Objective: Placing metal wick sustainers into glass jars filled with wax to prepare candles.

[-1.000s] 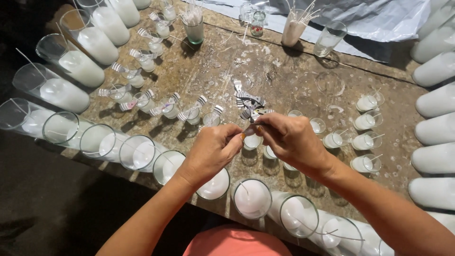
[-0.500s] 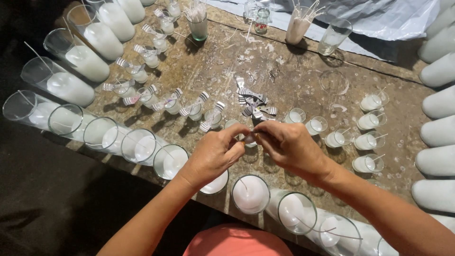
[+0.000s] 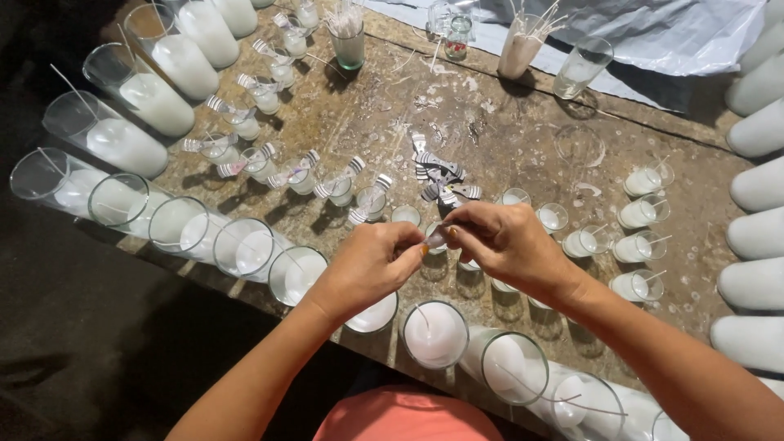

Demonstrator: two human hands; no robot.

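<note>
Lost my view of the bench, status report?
Left hand and right hand pinching one small metal clip. Clip pile just beyond. Small candle glasses crowd underneath.

small metal piece (image 3: 435, 238) — mostly hidden by fingers (image 3: 454, 230)

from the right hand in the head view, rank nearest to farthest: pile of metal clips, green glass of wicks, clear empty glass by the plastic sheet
From the right hand:
1. Pile of metal clips, just above the hand, mid-table.
2. Green glass of wicks, far edge, up and left.
3. Clear empty glass, far edge, up and right; close to the green glass in distance, so this order is loose.
</note>
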